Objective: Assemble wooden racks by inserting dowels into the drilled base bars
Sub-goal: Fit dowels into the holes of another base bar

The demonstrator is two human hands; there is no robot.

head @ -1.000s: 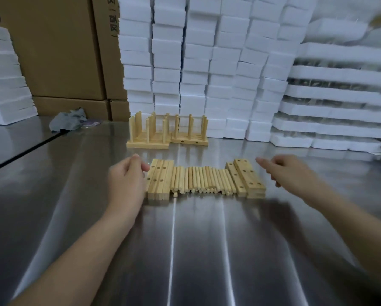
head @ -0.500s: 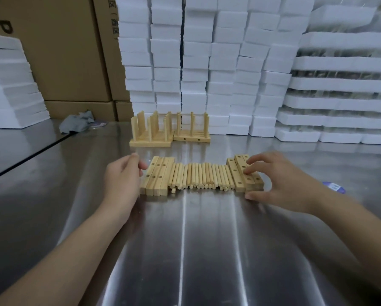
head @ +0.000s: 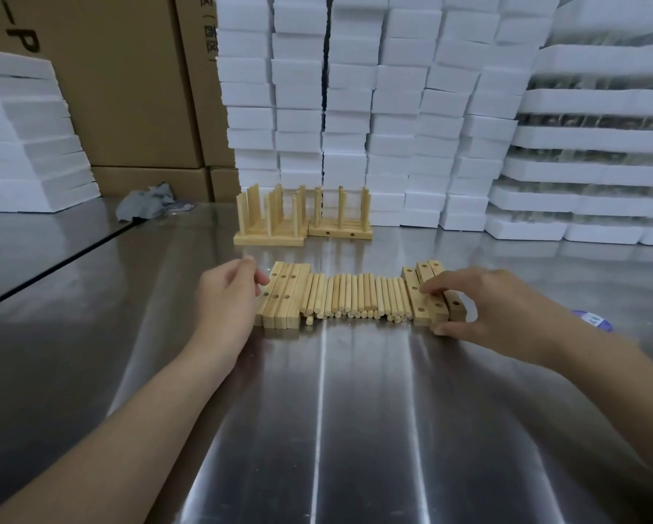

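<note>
A row of loose wooden dowels (head: pixel 359 296) lies on the steel table, between a left group of drilled base bars (head: pixel 285 293) and a right group of drilled base bars (head: pixel 419 293). My left hand (head: pixel 224 300) rests beside the left bars, fingers loosely curled, fingertips touching their outer edge. My right hand (head: pixel 483 304) lies over the right bars, with fingertips on top and the thumb at their near end, pinching them. Two assembled racks (head: pixel 270 221) (head: pixel 342 217) stand behind the parts.
Stacks of white foam blocks (head: pixel 355 107) wall off the back and right. Cardboard boxes (head: pixel 120 88) stand at the back left, with a crumpled grey cloth (head: pixel 145 202) before them. A blue-and-white label (head: pixel 593 320) lies right of my right hand. A seam (head: pixel 52 262) splits the table at left.
My right hand came in from the right and settled onto the right group of base bars. My left hand stayed at the left bars.
</note>
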